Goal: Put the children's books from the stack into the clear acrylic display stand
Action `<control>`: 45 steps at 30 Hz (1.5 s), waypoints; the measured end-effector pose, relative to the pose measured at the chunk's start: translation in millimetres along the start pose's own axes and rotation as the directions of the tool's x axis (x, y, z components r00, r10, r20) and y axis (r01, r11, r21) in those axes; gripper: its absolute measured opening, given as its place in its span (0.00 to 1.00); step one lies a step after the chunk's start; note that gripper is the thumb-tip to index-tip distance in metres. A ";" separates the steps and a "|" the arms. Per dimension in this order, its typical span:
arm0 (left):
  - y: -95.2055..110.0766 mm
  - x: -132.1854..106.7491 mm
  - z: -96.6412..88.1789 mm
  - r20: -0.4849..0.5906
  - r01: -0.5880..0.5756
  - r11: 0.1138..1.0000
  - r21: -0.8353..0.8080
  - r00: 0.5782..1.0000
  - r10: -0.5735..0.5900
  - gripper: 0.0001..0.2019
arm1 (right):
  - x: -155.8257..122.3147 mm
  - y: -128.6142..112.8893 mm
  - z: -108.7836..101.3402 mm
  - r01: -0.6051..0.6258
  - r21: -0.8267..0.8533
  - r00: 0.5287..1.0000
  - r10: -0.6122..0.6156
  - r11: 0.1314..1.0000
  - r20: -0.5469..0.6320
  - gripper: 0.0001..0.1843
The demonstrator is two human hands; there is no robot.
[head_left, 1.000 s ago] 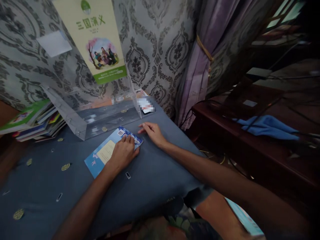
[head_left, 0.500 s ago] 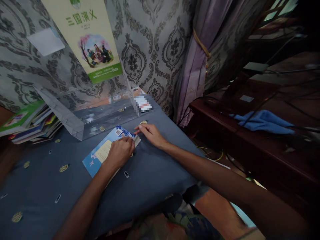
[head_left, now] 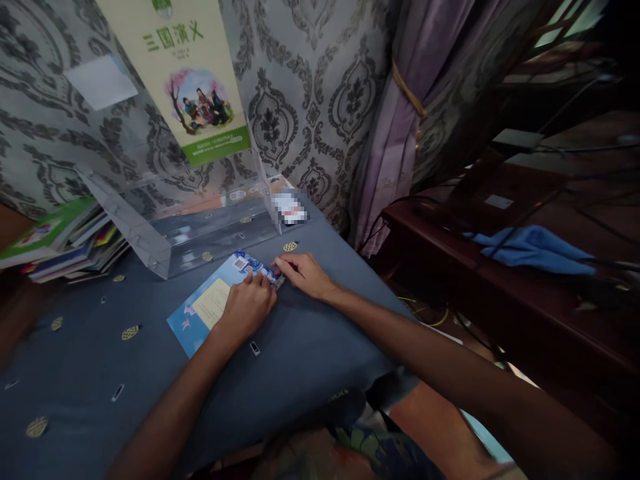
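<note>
A book (head_left: pixel 213 299) with a blue cover, a cream text panel and a barcode lies flat on the dark blue tablecloth. My left hand (head_left: pixel 250 303) rests on the lower right part of its cover, fingers slightly bent and apart. At the book's right corner is my right hand (head_left: pixel 309 275), with thumb and fingertips drawn together on the edge. The exact contact of those fingertips is partly hidden. Just beyond the book stands a clear acrylic stand (head_left: pixel 150 250).
A stack of books (head_left: pixel 65 240) lies at the left, with a blurred arm (head_left: pixel 20 313) near it. A cream and green printed panel (head_left: pixel 200 100) rises above the stand. A phone-like item (head_left: pixel 291 207) lies behind. At right is a dark red wooden desk (head_left: pixel 430 247) with a blue cloth (head_left: pixel 535 248).
The book's raised right edge has come down flat. My left fingers have loosened and spread on the cover, and my right fingertips now meet the corner. The view has shifted slightly.
</note>
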State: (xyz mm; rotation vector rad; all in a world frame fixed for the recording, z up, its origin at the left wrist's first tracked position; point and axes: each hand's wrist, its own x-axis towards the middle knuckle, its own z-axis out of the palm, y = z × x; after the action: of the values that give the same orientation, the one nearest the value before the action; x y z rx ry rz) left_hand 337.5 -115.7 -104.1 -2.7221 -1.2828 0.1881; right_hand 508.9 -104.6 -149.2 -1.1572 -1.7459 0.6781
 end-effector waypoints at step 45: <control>-66.3 -10.6 7.9 -0.023 0.144 0.976 -0.166 0.988 -0.150 0.16 | -16.2 -30.5 4.0 0.083 -0.750 0.992 0.020 0.657 0.127 0.13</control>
State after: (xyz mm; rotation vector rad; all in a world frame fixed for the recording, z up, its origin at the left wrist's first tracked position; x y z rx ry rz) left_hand 279.3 -81.5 -100.1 -2.7326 -1.5464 0.0208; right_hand 495.1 -131.7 -132.3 -1.6512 -2.2403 -0.0623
